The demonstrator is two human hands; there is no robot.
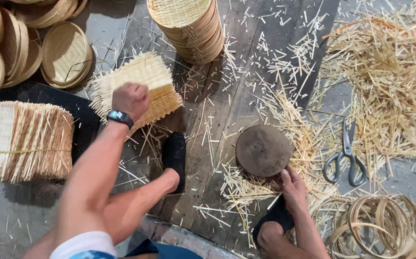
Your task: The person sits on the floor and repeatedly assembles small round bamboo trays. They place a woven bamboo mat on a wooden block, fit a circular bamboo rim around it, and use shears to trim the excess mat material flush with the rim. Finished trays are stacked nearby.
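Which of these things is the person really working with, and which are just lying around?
In hand:
left hand on woven bamboo mats
right hand at round wooden block

Lying about:
scissors
stacked baskets
bamboo rings
loose trimmings

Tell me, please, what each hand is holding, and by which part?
The left hand grips a stack of pale square woven bamboo mats at its near edge. The right hand holds nothing, resting beside a round dark wooden block.

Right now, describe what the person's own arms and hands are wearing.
Both forearms are bare. The left hand has a dark-banded smartwatch with a lit screen at the wrist, and a white short sleeve shows at the upper arm. The right hand wears nothing.
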